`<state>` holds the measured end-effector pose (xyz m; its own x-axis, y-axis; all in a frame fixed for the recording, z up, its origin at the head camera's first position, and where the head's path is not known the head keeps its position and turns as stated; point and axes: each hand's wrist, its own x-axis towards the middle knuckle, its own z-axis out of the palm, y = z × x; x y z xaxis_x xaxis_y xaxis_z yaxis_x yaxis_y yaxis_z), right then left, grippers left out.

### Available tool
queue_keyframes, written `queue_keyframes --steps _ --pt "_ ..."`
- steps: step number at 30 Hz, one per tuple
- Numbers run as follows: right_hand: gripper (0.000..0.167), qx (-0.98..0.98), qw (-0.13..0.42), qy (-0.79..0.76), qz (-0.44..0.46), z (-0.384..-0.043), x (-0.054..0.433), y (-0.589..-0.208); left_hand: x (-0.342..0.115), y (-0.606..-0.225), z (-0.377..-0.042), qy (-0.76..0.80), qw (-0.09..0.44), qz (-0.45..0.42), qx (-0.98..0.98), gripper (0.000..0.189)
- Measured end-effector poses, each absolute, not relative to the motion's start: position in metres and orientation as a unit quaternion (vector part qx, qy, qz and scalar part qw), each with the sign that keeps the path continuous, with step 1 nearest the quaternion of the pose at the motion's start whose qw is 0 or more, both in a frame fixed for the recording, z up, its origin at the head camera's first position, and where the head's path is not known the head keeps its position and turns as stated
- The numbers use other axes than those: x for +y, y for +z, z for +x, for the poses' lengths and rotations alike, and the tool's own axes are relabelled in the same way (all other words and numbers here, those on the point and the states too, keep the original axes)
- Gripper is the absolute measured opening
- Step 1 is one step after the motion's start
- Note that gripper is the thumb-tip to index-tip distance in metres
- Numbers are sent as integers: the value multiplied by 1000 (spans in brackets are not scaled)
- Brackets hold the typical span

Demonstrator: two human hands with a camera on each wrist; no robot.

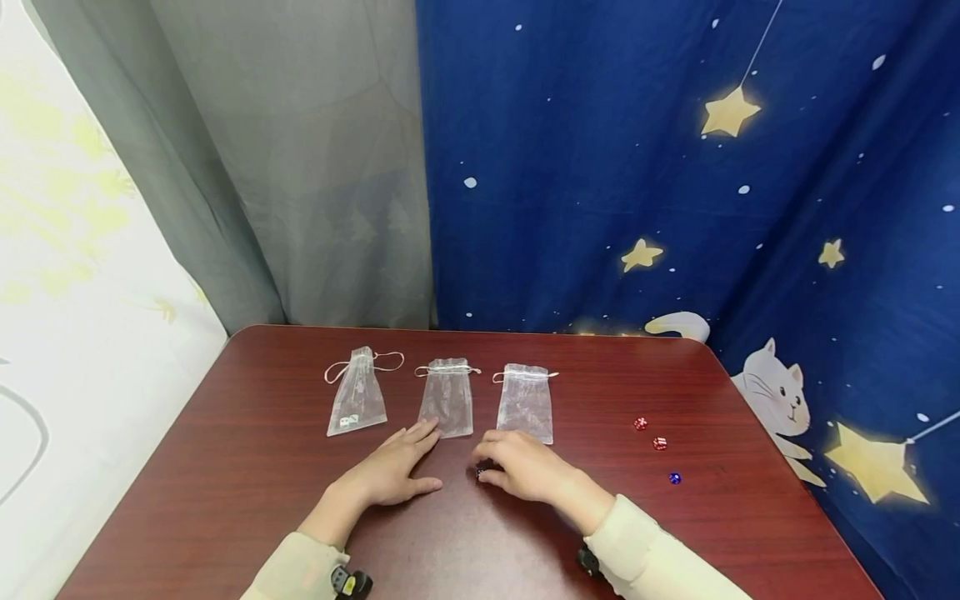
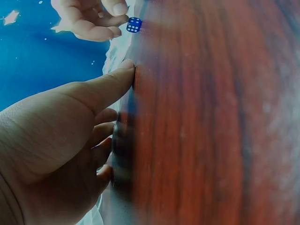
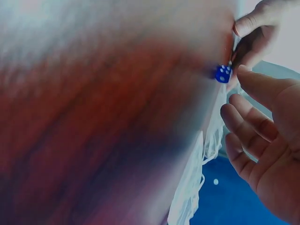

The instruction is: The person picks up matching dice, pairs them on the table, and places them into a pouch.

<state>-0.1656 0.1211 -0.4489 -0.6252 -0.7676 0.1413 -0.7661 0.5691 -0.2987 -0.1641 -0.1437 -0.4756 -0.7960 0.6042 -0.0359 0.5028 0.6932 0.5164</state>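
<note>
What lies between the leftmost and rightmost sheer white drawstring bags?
In the head view, a third sheer white drawstring bag, with the left hand at its lower-left corner.

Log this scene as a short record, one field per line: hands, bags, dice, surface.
Left hand: palm down, fingertips at a lower corner of the middle bag
Right hand: at a blue die, thumb and fingers apart
Left bag: holds two white dice
Right bag: lies flat, just beyond the right hand
Loose dice, far right: first red die, second red die, second blue die
Surface: reddish-brown table
</note>
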Motion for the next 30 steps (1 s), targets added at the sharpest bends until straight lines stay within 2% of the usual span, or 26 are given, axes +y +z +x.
queue_keyframes --steps 22,30 --pt "12 914 -77 -177 -356 -164 185 -446 -144 -476 -162 257 100 301 913 75" --pt "11 925 -77 -193 -318 -163 206 -447 -144 -477 -162 257 99 300 913 75"
